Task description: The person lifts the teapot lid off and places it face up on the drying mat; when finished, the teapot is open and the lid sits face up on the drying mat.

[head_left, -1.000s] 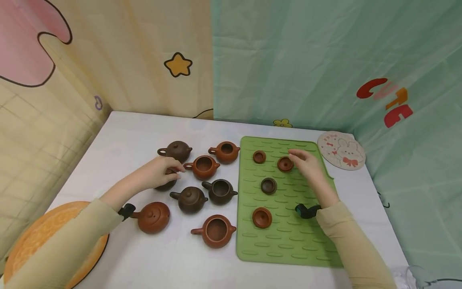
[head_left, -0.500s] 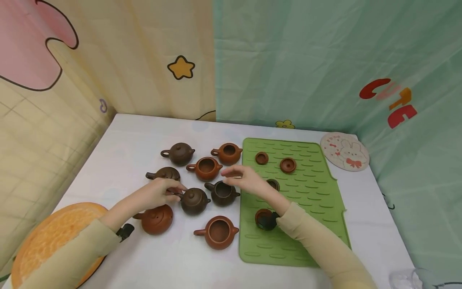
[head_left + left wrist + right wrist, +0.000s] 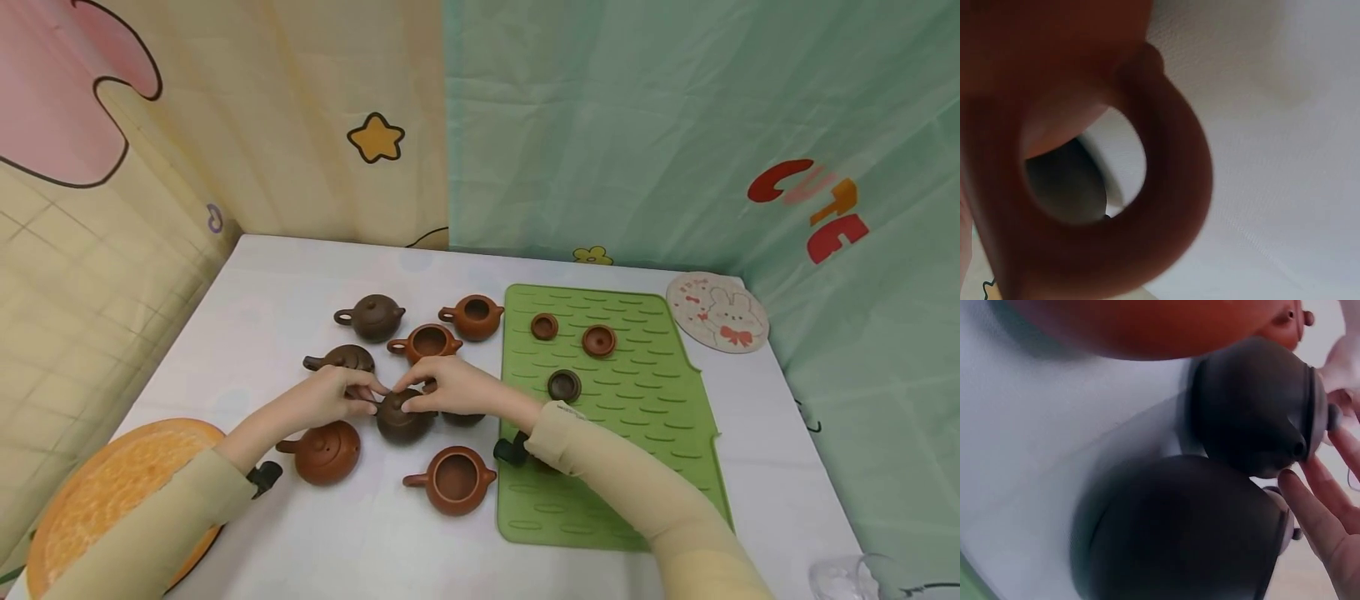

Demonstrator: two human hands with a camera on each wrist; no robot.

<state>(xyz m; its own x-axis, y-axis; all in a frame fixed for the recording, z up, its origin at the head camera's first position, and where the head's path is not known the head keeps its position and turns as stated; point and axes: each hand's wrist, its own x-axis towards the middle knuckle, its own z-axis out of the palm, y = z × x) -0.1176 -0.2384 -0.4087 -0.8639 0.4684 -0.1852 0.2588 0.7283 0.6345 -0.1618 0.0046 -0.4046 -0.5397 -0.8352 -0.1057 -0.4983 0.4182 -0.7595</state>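
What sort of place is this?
Probably an indoor corner dressed up for play or filming, though I can't be sure. Cartoon-printed curtains hang around a white table, where small teapots stand beside a green mat with lids.

A coaster lies at right, an orange mat at lower left, and curtains fill the frame's top.

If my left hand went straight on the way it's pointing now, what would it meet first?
Your left hand would most likely meet the dark lidded teapot beneath your right hand first. It sits right in front; I can't see the handle clearly, so they may already be touching.
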